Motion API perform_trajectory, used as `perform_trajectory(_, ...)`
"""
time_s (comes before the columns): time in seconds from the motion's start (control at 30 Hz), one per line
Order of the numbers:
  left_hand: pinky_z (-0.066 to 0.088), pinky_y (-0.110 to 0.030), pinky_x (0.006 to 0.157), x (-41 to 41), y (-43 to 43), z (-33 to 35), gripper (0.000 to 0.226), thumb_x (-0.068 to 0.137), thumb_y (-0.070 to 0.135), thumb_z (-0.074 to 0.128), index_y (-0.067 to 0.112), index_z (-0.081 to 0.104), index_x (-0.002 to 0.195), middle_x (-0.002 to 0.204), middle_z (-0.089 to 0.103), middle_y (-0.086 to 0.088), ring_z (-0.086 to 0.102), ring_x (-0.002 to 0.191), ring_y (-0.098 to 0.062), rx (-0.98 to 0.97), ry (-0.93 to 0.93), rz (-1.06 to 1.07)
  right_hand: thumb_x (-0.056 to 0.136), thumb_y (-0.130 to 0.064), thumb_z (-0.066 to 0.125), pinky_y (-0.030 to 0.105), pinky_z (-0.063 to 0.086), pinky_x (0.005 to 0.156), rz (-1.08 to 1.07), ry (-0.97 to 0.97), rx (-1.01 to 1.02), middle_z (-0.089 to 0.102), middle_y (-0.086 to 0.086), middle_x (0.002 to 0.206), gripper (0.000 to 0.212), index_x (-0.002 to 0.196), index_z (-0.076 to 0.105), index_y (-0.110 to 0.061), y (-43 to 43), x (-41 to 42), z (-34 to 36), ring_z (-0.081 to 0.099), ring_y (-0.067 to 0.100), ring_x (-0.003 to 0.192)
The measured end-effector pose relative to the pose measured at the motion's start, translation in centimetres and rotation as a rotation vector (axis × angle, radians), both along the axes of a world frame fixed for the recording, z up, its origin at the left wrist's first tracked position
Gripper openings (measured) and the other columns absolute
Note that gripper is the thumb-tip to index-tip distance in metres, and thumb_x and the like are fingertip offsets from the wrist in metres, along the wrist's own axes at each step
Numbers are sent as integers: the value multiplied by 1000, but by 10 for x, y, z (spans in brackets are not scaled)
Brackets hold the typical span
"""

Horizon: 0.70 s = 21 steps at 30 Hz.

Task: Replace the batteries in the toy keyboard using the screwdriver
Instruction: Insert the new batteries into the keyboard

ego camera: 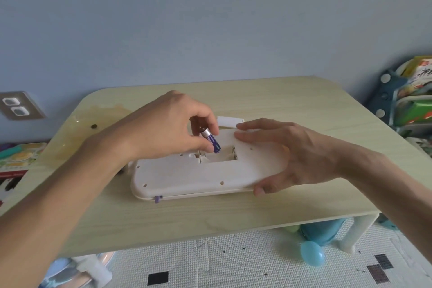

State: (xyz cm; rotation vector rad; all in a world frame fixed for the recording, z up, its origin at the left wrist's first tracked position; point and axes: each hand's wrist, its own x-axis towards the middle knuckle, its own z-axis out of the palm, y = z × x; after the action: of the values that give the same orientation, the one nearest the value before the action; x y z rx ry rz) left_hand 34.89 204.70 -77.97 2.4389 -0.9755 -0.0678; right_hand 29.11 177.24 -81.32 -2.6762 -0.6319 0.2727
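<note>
The white toy keyboard lies face down on the light wooden table. Its battery compartment is uncovered, with metal contacts showing at both ends. My left hand pinches a blue and silver battery between thumb and fingers, tilted, its lower end just above the compartment. My right hand grips the keyboard's right end, fingers on the far edge and thumb on the near edge. A white battery cover lies on the table just behind the keyboard. No screwdriver is visible.
A small dark round item lies on the table at the back left, beside a glossy stain. Toys sit on the floor at left. A toy shelf stands at right. A blue ball rests under the table's front edge.
</note>
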Motion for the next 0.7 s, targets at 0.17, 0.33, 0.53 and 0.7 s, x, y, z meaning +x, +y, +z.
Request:
perform_trajectory(0.17,36,-12,62,3,-14,-7,24,92,31,80,44,81,112,91,72,19,57,69,5,49,-13,-79,56,-86,73,40,34,124,22,-8,18,30,-32,163,111,155,37,-53,0,1,-1,38,3,150)
perform_trajectory(0.33,41,-8,64,-7,-31,-19,25,89,25,83,36,76,110,92,75,19,62,71,5,-28,-56,-86,61,-76,81,38,39,119,49,-3,52,37,-34,154,96,147,42,-61,1,0,1,46,1,140)
perform_trajectory(0.53,52,-25,71,-3,-20,-26,11,88,30,84,33,83,98,87,73,17,63,76,-1,-1,-157,-137,59,-82,77,37,33,124,23,-2,14,30,-31,162,107,155,36,-56,-1,1,0,37,1,149)
perform_trajectory(0.7,50,-34,71,-1,-8,-35,15,90,34,83,36,85,104,81,66,11,58,79,-10,19,-200,-177,60,-79,81,29,29,124,-10,6,-14,25,-36,163,111,158,36,-49,1,-2,2,32,-3,150)
